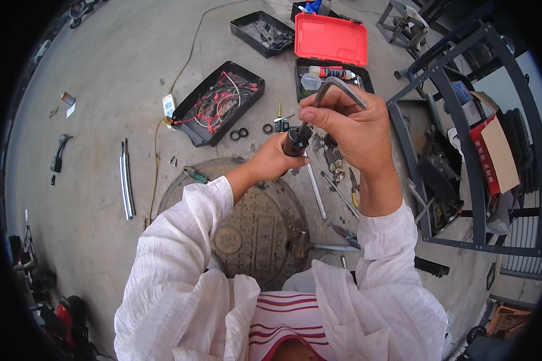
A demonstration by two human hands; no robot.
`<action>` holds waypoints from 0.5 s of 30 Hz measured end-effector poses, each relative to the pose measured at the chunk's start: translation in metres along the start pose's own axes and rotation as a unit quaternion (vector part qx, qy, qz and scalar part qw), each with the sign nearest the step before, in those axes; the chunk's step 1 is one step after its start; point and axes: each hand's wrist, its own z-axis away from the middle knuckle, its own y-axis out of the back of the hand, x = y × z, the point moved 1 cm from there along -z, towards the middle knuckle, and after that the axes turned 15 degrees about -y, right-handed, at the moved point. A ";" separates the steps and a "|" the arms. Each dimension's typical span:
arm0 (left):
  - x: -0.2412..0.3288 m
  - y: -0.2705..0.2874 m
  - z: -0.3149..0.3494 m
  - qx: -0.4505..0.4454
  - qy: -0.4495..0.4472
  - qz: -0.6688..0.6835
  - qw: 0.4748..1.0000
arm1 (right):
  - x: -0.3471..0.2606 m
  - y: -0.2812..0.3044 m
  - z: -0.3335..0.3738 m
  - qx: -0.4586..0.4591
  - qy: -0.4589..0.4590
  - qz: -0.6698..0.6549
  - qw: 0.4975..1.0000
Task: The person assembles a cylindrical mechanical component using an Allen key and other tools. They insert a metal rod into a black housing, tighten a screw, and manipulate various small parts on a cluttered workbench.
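My left hand (pixel 270 159) is closed around a black cylindrical part (pixel 295 142), holding it upright in front of me. In my right hand (pixel 367 135) is a large bent hex key (pixel 333 82), gripped between thumb and fingers. The key's lower end meets the top of the black part; how deep it sits is hidden. Below my hands, a long metal rod (pixel 315 189) lies on the ground. Two black rings (pixel 239 133) rest on the concrete beyond my left hand.
A manhole cover (pixel 229 256) lies before me, with a hammer (pixel 301 243) at its right edge. Farther off are a black tray of wires (pixel 241 112) and a toolbox with a red lid (pixel 331 39). A dark metal rack (pixel 483 129) stands on the right.
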 end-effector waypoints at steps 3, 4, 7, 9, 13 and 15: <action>-0.002 0.001 0.000 0.013 -0.007 0.010 1.000 | 0.006 0.004 -0.005 -0.005 0.032 -0.006 0.999; -0.004 0.002 0.000 0.015 -0.007 0.013 1.000 | 0.007 0.003 -0.006 0.010 0.023 -0.007 1.000; -0.010 0.002 0.000 0.049 -0.009 0.022 0.999 | 0.012 -0.007 -0.007 0.053 0.011 -0.013 0.998; -0.018 -0.004 0.000 0.110 -0.016 0.032 0.993 | 0.019 -0.017 -0.007 0.080 0.025 -0.017 0.996; -0.017 -0.019 -0.003 0.205 -0.072 -0.041 0.975 | 0.008 -0.036 -0.007 0.091 0.113 -0.075 0.987; -0.003 -0.028 -0.001 0.237 -0.129 -0.086 0.959 | 0.006 -0.039 -0.008 0.078 0.153 -0.145 0.974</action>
